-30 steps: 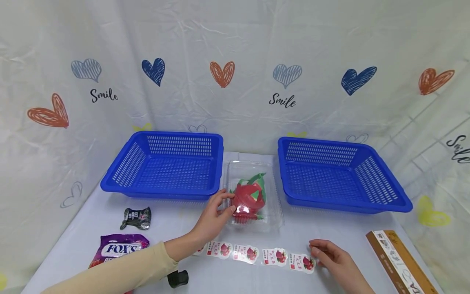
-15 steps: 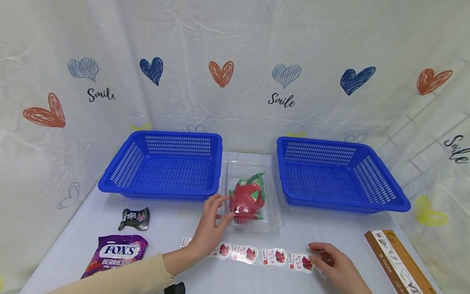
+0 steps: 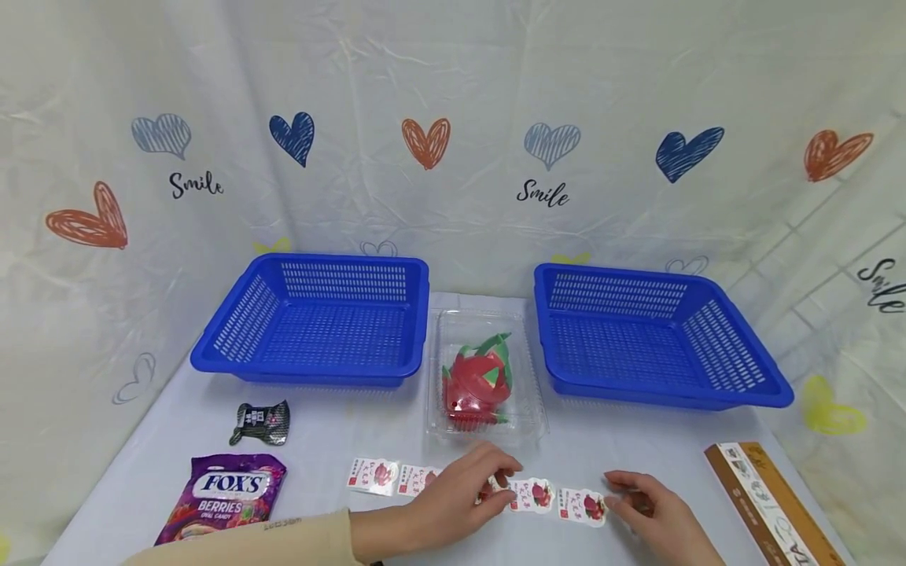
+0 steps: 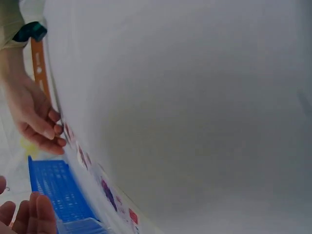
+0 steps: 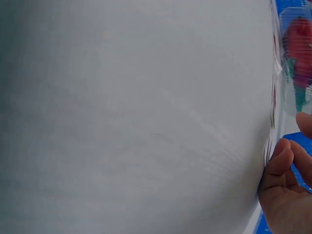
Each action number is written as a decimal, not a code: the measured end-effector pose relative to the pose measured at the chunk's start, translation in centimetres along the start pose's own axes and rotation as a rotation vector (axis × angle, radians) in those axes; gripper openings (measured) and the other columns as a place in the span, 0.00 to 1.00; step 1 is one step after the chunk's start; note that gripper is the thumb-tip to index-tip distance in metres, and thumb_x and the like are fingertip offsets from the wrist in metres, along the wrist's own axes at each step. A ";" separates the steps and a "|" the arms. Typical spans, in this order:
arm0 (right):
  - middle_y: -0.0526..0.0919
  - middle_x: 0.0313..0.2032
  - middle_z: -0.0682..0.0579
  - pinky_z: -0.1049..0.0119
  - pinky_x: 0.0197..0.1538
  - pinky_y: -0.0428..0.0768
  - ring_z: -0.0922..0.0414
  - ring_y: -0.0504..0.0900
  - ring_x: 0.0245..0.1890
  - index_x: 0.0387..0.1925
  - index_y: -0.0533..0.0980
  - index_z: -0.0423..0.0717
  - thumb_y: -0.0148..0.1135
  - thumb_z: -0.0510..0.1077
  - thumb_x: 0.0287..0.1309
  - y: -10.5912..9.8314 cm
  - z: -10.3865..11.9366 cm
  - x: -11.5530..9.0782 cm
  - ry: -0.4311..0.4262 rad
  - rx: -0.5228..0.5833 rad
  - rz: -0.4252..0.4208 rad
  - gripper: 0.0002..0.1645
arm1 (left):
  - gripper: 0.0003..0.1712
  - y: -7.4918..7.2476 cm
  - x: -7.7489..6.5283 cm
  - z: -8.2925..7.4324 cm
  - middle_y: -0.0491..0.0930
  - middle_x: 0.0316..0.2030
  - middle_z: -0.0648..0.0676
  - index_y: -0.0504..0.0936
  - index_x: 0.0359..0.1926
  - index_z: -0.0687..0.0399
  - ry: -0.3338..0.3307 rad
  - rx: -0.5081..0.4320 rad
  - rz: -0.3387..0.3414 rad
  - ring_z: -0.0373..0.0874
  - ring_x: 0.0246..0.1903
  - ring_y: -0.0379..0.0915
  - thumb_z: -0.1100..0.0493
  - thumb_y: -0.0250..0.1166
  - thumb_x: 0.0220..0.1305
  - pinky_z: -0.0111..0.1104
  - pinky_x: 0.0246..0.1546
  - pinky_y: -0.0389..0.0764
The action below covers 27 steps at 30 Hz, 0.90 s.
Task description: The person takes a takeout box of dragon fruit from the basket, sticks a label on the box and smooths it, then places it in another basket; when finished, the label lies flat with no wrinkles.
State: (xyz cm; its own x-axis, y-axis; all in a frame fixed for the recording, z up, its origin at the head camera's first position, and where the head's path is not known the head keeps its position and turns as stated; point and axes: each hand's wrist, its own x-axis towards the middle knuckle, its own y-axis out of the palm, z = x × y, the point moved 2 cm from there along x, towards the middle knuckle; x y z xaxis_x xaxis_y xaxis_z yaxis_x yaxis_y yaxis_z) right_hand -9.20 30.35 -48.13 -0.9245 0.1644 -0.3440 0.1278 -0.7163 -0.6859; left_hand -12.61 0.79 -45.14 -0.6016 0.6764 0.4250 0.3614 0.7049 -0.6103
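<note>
A strip of dragon fruit stickers [image 3: 531,495] runs across the table in the head view. My right hand [image 3: 654,511] holds its right end at thumb and fingertips, the other fingers loosely bent. My left hand [image 3: 456,503] hovers over the middle of the strip, covering part of it, thumb and fingers apart; its fingertips [image 4: 45,212] show at the lower left of the left wrist view. Just beyond the strip lies a clear plastic box [image 3: 527,393] with a red and green dragon fruit [image 3: 477,385] inside, its lid down.
Blue baskets stand at the back left [image 3: 418,358] and back right [image 3: 559,373]. A purple FOX'S candy bag [image 3: 226,495] and a small dark packet [image 3: 262,423] lie at left. A long brown box [image 3: 771,503] lies at right. A patterned curtain [image 3: 481,220] rises behind.
My left hand has left the side of the plastic box and come toward me and to the right, over the strip. The strip's left stickers have come into view. My right hand has barely moved.
</note>
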 end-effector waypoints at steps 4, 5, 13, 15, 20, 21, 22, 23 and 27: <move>0.79 0.41 0.53 0.68 0.34 0.73 0.58 0.73 0.36 0.55 0.77 0.40 0.70 0.49 0.56 0.0 -0.1 0.0 -0.027 -0.070 -0.015 0.28 | 0.15 2.5 2.7 0.1 0.76 0.39 0.47 0.77 0.54 0.54 -0.010 0.066 0.204 0.28 0.37 0.72 0.59 0.63 0.68 0.11 0.38 0.69; 0.79 0.39 0.54 0.68 0.33 0.73 0.58 0.73 0.35 0.55 0.77 0.40 0.70 0.48 0.56 0.0 -0.1 0.0 -0.039 -0.081 -0.019 0.27 | 0.15 3.2 3.4 0.2 0.76 0.38 0.45 0.78 0.54 0.54 -0.019 0.086 0.247 0.27 0.36 0.71 0.58 0.64 0.67 0.11 0.38 0.68; 0.74 0.32 0.55 0.70 0.31 0.70 0.63 0.70 0.30 0.49 0.80 0.42 0.73 0.47 0.52 0.0 0.0 -0.2 -0.120 -0.098 -0.020 0.23 | 0.18 7.9 7.3 0.8 0.72 0.35 0.39 0.83 0.52 0.45 -0.110 0.306 0.452 0.24 0.32 0.63 0.51 0.69 0.62 0.12 0.33 0.63; 0.74 0.32 0.55 0.70 0.31 0.70 0.64 0.69 0.29 0.47 0.80 0.43 0.74 0.46 0.51 0.2 0.0 -0.2 -0.135 -0.093 -0.016 0.22 | 0.16 8.4 7.7 0.8 0.71 0.34 0.38 0.84 0.49 0.44 -0.124 0.356 0.469 0.25 0.31 0.62 0.51 0.71 0.60 0.13 0.31 0.63; 0.74 0.32 0.55 0.70 0.30 0.70 0.65 0.68 0.28 0.44 0.81 0.45 0.74 0.43 0.51 0.4 0.1 -0.3 -0.190 -0.090 -0.008 0.17 | 0.11 8.7 7.9 0.9 0.68 0.31 0.39 0.85 0.43 0.43 -0.129 0.390 0.491 0.26 0.30 0.61 0.52 0.72 0.59 0.15 0.28 0.62; 0.74 0.32 0.55 0.71 0.30 0.70 0.65 0.68 0.28 0.43 0.81 0.45 0.74 0.43 0.51 0.3 0.1 -0.2 -0.196 -0.092 -0.007 0.17 | 0.11 8.7 7.9 0.9 0.68 0.31 0.39 0.85 0.43 0.43 -0.121 0.391 0.494 0.26 0.30 0.61 0.52 0.72 0.58 0.15 0.28 0.62; 0.74 0.32 0.56 0.71 0.30 0.70 0.65 0.68 0.28 0.42 0.81 0.46 0.74 0.44 0.51 0.3 0.1 -0.2 -0.206 -0.095 -0.008 0.16 | 0.11 8.7 8.0 0.9 0.68 0.31 0.39 0.85 0.42 0.43 -0.113 0.391 0.498 0.26 0.30 0.60 0.52 0.72 0.58 0.15 0.28 0.61; 0.74 0.32 0.56 0.71 0.30 0.70 0.66 0.68 0.28 0.42 0.81 0.46 0.74 0.44 0.51 0.3 0.0 -0.2 -0.215 -0.100 -0.008 0.15 | 0.11 8.6 8.1 0.9 0.68 0.30 0.39 0.84 0.42 0.43 -0.106 0.390 0.503 0.26 0.30 0.60 0.52 0.72 0.58 0.15 0.28 0.61; 0.74 0.31 0.56 0.71 0.31 0.70 0.65 0.68 0.28 0.39 0.81 0.48 0.74 0.44 0.51 0.3 -0.1 -0.1 -0.192 -0.117 -0.009 0.14 | 0.10 8.7 8.3 1.0 0.67 0.28 0.38 0.84 0.39 0.44 -0.094 0.368 0.522 0.26 0.29 0.59 0.52 0.73 0.56 0.15 0.28 0.60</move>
State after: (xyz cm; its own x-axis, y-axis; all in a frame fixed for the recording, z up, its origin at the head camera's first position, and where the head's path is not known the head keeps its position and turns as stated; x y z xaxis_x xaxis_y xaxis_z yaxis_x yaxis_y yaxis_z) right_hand -9.02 30.21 -48.36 -0.9756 0.0305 -0.2172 0.1500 -0.6298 -0.7621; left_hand -15.16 12.31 -47.61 -0.4785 0.8772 -0.0402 0.3660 0.1576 -0.9172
